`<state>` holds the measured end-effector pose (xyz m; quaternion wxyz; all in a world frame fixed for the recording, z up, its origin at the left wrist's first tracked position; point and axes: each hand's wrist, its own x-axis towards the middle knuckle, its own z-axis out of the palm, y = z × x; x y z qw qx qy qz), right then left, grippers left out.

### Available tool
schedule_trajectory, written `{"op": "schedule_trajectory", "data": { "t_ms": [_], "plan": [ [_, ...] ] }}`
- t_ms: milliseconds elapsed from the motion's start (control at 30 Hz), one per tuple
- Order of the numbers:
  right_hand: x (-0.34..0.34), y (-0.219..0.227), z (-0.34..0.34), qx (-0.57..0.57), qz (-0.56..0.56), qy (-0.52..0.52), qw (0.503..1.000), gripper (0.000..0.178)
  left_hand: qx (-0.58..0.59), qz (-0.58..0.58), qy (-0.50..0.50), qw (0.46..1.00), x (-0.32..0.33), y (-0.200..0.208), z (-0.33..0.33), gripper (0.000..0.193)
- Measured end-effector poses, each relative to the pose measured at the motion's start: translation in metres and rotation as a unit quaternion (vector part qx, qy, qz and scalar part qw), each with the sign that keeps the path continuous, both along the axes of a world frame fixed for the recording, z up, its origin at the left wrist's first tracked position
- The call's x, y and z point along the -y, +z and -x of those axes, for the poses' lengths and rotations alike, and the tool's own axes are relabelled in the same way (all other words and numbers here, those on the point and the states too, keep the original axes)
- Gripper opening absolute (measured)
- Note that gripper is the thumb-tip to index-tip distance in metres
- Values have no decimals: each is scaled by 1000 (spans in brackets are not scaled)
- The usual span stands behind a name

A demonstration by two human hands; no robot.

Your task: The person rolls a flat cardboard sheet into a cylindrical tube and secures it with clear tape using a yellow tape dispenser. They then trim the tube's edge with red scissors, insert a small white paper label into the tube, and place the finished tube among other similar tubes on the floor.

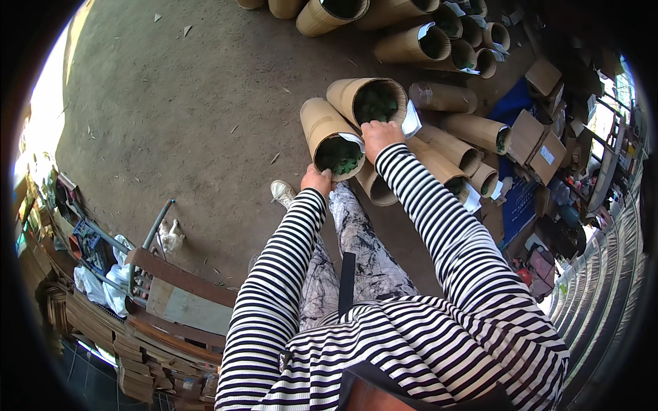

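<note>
My left hand (317, 179) is closed on the lower rim of a brown corrugated cardboard tube (321, 118), its thumb over the edge. Green leaves (340, 159) show inside that tube, and a white paper piece (353, 141) sticks out at its rim. Just right of it lies a second cardboard tube (344, 94), also with green leaves inside. My right hand (382, 139) is closed over this tube's near rim, beside a white paper flap (411, 120). Its fingertips are hidden inside the opening. A third tube (375, 186) lies partly beneath the two.
More cardboard tubes (415, 46) lie in a group at the far right, others (445, 161) to my right. Cardboard boxes (545, 147) and a blue sheet (519, 209) are beyond. A brown-edged bench (181, 281), a small pale animal (171, 236) and stacked cardboard (137, 370) are at left.
</note>
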<state>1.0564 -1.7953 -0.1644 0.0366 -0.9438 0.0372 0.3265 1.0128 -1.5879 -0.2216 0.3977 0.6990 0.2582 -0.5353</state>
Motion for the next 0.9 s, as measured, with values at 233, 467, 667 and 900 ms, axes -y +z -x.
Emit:
{"op": "schedule_trajectory", "data": {
  "t_ms": [233,467,667,900],
  "plan": [
    [-8,103,82,145,-236,-207,938,11,-26,98,-26,994,-62,43,48,53],
    [-40,201,101,-119,-480,-235,837,15,3,-109,-119,987,-186,119,123,49],
    [-69,283,51,-223,-602,-224,733,14,-24,-142,175,974,-261,201,237,45],
    [-153,472,2,-187,-699,22,690,16,-11,-121,282,952,-261,252,312,39]
  ]
}}
